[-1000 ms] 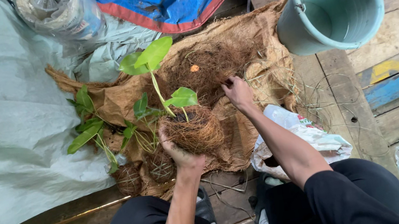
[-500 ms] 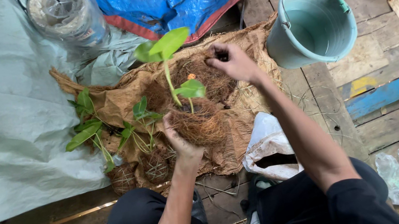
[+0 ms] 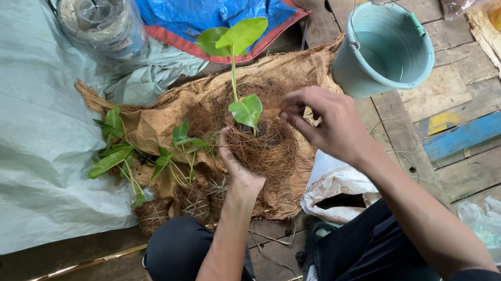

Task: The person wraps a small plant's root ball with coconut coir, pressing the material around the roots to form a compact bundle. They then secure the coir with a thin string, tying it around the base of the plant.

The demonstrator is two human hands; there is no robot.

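On a wooden plank floor (image 3: pixel 477 116), the left hand (image 3: pixel 239 173) cups a seedling's coconut-fibre root ball (image 3: pixel 265 148) upright; right hand (image 3: pixel 326 124) fingers, loosely curled, hover empty beside it.

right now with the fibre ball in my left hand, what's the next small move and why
Probably bring the right hand down and press its pinch of fibre onto the coconut-fibre ball. The left hand cups the ball from below with the seedling upright in it, and the right hand's fingertips hover just beside its top.
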